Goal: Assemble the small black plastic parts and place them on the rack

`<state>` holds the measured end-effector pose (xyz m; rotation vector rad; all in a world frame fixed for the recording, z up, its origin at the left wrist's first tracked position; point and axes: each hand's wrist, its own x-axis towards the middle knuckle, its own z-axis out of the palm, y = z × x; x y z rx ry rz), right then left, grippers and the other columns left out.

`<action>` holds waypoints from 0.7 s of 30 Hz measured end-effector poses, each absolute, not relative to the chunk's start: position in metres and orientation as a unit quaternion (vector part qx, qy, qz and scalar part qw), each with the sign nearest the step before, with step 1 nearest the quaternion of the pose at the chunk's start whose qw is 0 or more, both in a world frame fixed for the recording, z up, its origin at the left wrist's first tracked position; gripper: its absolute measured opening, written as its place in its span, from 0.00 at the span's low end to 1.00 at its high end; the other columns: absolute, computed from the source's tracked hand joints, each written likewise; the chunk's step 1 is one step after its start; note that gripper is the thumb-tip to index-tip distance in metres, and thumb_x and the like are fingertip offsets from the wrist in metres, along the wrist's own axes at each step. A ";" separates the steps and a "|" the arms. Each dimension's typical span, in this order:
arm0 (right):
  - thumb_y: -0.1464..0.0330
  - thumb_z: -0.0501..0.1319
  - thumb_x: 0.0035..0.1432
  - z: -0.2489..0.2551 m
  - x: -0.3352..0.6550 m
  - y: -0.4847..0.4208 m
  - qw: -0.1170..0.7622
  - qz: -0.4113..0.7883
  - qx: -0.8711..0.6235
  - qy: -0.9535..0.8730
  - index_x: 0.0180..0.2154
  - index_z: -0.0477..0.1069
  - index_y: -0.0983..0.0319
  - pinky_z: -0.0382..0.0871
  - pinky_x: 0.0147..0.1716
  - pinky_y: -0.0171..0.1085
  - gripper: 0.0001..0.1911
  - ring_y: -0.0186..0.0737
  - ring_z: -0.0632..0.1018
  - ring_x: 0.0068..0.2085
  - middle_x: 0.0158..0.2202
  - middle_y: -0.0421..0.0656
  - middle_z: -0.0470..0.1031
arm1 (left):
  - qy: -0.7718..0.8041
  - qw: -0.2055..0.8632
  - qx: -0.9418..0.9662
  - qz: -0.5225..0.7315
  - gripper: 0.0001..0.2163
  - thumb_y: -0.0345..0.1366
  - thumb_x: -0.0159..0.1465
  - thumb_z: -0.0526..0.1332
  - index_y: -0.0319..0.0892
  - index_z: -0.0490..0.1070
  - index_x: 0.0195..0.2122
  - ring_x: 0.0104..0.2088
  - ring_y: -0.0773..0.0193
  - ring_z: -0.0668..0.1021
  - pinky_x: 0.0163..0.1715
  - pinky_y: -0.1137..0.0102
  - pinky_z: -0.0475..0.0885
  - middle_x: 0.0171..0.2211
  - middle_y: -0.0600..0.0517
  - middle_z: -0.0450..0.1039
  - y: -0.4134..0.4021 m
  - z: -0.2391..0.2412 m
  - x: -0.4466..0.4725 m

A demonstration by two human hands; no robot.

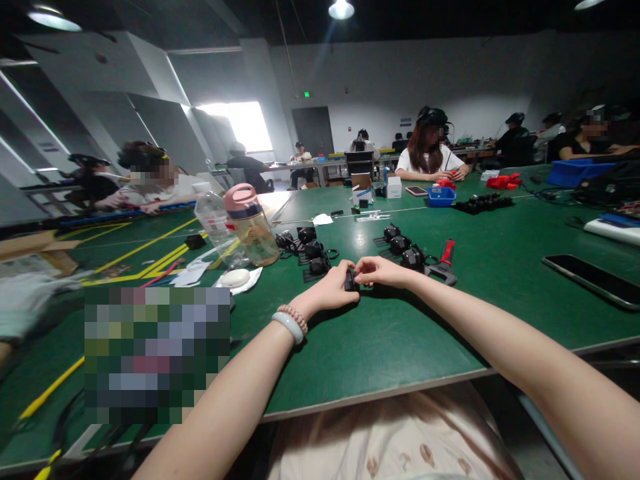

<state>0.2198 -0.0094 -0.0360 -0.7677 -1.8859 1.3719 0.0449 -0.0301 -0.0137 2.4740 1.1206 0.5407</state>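
A small black part (351, 281) sits just above the green desk (390, 347), grasped by the left hand (330, 288); the right hand (381, 271) bends its fingers against it, whether pinching I cannot tell. Black pieces (316, 260) lie beyond, with a red-handled tool (447, 259) near the right hand and a phone (593, 280) farther right.
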 end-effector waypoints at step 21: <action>0.57 0.55 0.47 -0.039 0.218 -0.009 0.321 0.427 -0.335 -0.776 0.30 0.64 0.66 0.61 0.24 0.30 0.17 0.28 0.65 0.23 0.24 0.38 0.65 | 0.412 0.185 0.875 0.175 0.21 0.35 0.45 0.58 0.39 0.57 0.42 0.34 0.62 0.68 0.34 0.68 0.63 0.34 0.50 0.63 -0.032 -0.011 0.046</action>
